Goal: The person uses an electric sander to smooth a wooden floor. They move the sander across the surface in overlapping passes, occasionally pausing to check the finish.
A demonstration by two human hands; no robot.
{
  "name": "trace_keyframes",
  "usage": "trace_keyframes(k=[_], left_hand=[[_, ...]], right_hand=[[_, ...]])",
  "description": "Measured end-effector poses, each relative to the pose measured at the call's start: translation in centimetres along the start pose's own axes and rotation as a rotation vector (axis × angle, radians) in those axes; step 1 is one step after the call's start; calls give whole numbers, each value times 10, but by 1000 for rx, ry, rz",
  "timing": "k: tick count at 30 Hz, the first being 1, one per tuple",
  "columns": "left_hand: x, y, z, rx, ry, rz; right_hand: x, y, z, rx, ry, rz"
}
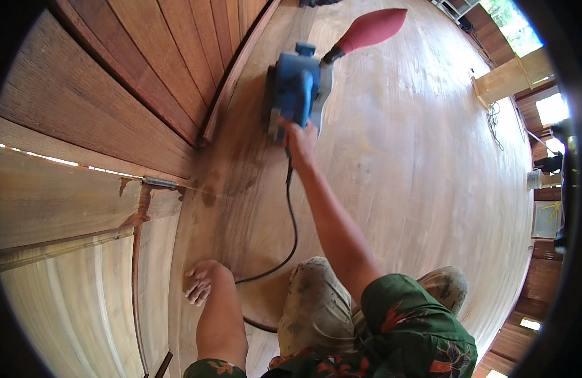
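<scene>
Floorboards (pixel 398 189) bear a blue sander (pixel 286 85) at twelve o'clock, probably heavy, best held by the handle (pixel 305 94) the right hand (pixel 302 140) grips, the left hand (pixel 204 280) empty, fingers loose, at seven.

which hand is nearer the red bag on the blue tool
Right. The right hand grips the blue tool, behind its red bag; the left hand is much farther back, beside the wooden panels.

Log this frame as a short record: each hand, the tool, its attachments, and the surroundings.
Right hand: grips the blue power tool at its near end
Left hand: holds nothing visible, near the pale wooden panel; contact unclear
Tool: on the wooden floor, red dust bag attached
Cord: black, curving back toward the person
Surroundings: reddish-brown plank wall at left
</scene>
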State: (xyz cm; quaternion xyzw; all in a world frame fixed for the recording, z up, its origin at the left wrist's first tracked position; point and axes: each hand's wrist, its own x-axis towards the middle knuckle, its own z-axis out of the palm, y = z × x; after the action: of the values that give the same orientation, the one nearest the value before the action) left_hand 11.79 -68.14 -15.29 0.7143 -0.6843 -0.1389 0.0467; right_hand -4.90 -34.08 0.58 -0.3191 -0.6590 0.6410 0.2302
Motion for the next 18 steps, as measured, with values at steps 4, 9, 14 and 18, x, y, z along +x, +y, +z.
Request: trace_keyframes(k=[4, 9, 14, 18], left_hand=[[-7, -2, -3, 63, 75, -27], [-29, 6, -6, 56, 37, 10], [-22, 16, -6, 100, 66, 3], [-16, 20, 0, 128, 86, -6]], right_hand=[[-87, 6, -13, 28, -12, 26], [-150, 8, -12, 80, -18, 244], [-122, 9, -20, 322, -390, 355], [-58, 17, -13, 296, -333, 243]])
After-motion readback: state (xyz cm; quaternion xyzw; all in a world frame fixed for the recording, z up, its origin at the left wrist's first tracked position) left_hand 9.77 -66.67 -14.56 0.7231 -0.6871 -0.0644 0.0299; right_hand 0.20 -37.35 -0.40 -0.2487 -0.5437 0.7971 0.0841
